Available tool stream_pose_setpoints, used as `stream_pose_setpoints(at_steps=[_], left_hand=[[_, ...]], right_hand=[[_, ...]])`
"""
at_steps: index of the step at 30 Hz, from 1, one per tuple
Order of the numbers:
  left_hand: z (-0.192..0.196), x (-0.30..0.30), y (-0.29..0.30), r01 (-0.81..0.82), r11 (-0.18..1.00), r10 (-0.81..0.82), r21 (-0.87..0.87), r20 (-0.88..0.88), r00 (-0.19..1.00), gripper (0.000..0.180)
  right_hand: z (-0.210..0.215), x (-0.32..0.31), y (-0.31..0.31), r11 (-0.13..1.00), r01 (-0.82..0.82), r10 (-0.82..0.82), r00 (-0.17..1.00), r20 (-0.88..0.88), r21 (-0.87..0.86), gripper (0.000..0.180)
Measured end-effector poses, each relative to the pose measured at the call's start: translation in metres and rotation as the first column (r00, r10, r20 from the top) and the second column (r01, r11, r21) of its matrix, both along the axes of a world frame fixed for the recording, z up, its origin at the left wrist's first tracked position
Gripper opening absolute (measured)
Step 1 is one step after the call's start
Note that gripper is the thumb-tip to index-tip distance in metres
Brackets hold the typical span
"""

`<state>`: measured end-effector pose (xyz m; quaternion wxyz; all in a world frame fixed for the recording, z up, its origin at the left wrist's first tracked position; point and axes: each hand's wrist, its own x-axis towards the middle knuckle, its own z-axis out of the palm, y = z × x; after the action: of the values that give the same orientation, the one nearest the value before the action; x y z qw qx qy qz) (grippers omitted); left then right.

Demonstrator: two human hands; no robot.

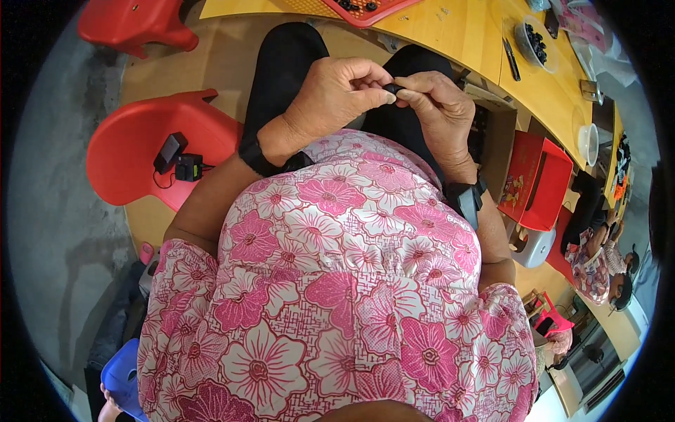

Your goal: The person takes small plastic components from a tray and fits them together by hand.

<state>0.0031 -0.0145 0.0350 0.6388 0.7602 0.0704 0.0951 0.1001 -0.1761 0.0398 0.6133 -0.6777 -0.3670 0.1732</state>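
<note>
Yellow table (450, 35) ahead, above lap. I see small black part (391, 88) pinched between left hand (330, 95) and right hand (439, 105) fingertips; other fingers curled.

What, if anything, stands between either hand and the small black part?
Nothing visible. The left hand and right hand both pinch the small black part directly between their fingertips, above the lap.

Glossy red plastic chair (133, 151) — smooth wooden table (450, 32), cloth blouse (337, 281).
</note>
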Motion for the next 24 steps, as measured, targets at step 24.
stream_pose_setpoints(at_steps=[24], left_hand=[[-0.01, -0.001, -0.001, -0.039, 0.999, 0.039, 0.038, 0.002, 0.999, 0.018]], right_hand=[[-0.007, -0.012, 0.004, 0.993, 0.119, -0.115, 0.985, 0.126, -0.025, 0.014]])
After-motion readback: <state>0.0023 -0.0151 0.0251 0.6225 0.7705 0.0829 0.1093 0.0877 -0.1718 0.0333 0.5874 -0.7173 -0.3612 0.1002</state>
